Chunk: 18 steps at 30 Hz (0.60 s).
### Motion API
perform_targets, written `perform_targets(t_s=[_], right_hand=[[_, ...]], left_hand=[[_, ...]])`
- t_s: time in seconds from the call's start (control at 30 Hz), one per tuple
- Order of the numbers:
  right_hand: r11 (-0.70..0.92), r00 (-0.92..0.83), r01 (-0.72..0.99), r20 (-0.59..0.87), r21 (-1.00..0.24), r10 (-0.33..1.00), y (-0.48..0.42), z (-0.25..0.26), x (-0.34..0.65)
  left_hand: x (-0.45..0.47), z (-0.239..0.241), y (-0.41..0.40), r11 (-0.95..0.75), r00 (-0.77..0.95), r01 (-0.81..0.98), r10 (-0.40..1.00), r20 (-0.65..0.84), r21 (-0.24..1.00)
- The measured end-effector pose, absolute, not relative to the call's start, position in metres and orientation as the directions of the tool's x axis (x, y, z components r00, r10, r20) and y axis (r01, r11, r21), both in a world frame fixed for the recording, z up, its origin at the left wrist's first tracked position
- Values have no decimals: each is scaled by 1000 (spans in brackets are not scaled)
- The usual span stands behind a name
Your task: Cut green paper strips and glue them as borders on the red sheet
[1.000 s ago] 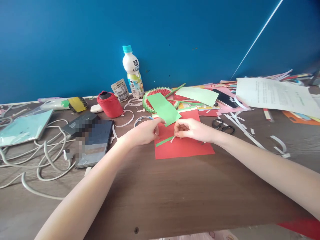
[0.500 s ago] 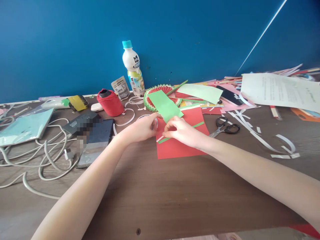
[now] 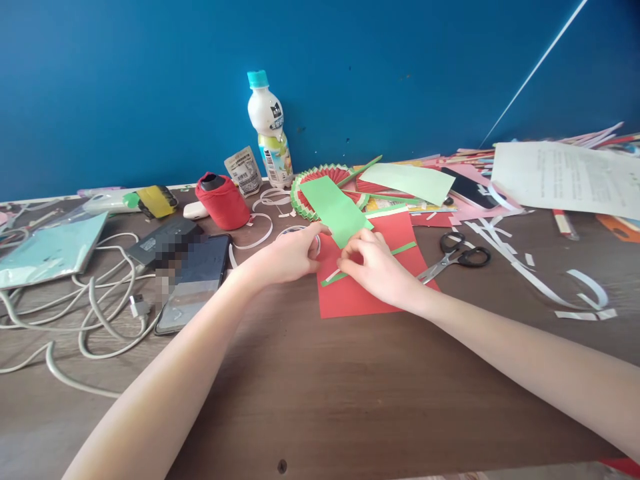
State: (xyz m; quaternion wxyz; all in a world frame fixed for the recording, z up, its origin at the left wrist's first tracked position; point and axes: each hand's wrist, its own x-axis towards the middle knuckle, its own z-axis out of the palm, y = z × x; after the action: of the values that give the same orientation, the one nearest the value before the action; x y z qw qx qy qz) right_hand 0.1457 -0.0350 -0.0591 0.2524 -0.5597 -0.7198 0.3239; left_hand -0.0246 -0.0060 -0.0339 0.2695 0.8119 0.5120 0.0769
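Note:
A red paper sheet (image 3: 360, 300) lies on the table under my hands. Across it runs a narrow green paper strip (image 3: 404, 248), its middle covered by my right hand (image 3: 380, 267). The right thumb and forefinger are pinched at a thin white strip (image 3: 332, 275) along the green strip's left end. My left hand (image 3: 293, 257) rests at the sheet's left edge, fingers curved, thumb and forefinger apart with nothing seen between them. Above both hands a light green paper rectangle (image 3: 337, 212) overlaps the red sheet. Black-handled scissors (image 3: 450, 257) lie right of it, blades touching its edge.
Behind are a pleated red-and-green paper fan (image 3: 305, 190), a bottle (image 3: 270, 133) and a red-wrapped roll (image 3: 223, 203). On the left lie a phone (image 3: 197, 287) and looping white cables (image 3: 90, 320). White paper scraps (image 3: 537, 283) and a printed sheet (image 3: 555, 177) lie right.
The whole scene shifts slightly with the camera. My right fingertips have moved a little up and right along the green strip; the left hand stays almost in place.

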Motion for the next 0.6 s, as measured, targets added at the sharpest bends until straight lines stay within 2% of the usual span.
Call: perform_targets(t_s=[0.13, 0.33, 0.6], right_hand=[[263, -275, 608, 112, -749, 955, -38, -62, 145], [187, -269, 646, 8, -740, 963, -37, -69, 143], [162, -216, 687, 14, -708, 976, -38, -72, 139]], left_hand=[[-25, -33, -7, -326, 459, 797, 874, -159, 508], [-25, -31, -7, -305, 433, 836, 877, -209, 456], [-25, -33, -6, -367, 494, 825, 837, -234, 430]])
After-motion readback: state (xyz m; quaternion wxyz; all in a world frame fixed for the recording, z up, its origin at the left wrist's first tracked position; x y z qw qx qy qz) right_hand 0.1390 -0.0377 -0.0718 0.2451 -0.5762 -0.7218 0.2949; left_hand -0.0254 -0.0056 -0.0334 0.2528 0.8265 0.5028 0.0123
